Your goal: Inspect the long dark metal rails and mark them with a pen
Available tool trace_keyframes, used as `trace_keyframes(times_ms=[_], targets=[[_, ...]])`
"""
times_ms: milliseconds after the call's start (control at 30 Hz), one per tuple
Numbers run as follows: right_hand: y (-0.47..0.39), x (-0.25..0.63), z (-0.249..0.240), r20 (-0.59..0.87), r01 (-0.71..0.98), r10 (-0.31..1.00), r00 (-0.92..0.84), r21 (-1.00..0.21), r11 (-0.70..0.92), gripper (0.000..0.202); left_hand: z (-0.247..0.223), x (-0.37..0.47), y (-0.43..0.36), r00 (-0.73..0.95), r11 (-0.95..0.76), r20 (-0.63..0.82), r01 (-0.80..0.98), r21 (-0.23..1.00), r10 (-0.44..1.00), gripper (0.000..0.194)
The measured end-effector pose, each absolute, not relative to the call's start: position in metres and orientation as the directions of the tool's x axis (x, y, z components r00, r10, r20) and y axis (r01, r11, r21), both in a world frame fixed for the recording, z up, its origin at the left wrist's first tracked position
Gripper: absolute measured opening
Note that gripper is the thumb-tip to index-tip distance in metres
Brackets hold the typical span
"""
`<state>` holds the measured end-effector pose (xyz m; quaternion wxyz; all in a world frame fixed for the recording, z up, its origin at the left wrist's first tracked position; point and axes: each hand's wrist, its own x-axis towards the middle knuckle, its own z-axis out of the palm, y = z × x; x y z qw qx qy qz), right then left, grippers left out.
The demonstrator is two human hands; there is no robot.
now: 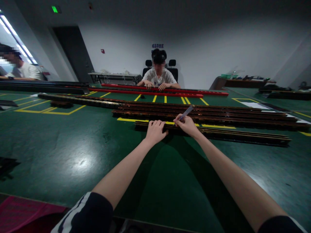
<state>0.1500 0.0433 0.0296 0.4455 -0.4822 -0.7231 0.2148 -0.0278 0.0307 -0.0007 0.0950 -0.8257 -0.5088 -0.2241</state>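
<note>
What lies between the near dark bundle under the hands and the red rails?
The head view shows yellow tape, the wider dark bundle, then more yellow tape and a small dark object on the green table.

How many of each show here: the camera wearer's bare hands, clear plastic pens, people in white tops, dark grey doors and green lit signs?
Wearer's bare left hand and right hand: 2
Clear plastic pen: 1
People in white tops: 2
Dark grey door: 1
Green lit sign: 1
Total: 7
</note>
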Motion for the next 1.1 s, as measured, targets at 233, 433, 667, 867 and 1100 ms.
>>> trace_keyframes(times_ms=[233,433,667,867,1100], targets=[[0.0446,0.1508,0.0283,0.438,0.498,0.888,-0.138,-0.744,0.445,0.016,-0.0030,-0.0283,0.0317,0.384,-0.467,0.489,0.882,0.056,0.784,0.038],[0.0432,0.1510,0.0287,0.456,0.511,0.876,-0.156,-0.722,0.467,0.017,-0.0032,-0.0289,0.0321,0.387,-0.470,0.485,0.881,0.056,0.784,0.039],[0.0435,0.1511,0.0280,0.449,0.506,0.880,-0.153,-0.729,0.460,0.017,-0.0014,-0.0289,0.0307,0.390,-0.473,0.472,0.879,0.066,0.791,0.038],[0.0422,0.1509,0.0299,0.445,0.505,0.882,-0.156,-0.731,0.458,0.018,-0.0001,-0.0287,0.0300,0.385,-0.463,0.466,0.884,0.062,0.797,0.037],[0.0395,0.1494,0.0340,0.431,0.536,0.890,-0.151,-0.720,0.440,0.014,-0.0017,-0.0278,0.0309,0.379,-0.462,0.480,0.885,0.062,0.791,0.038]])
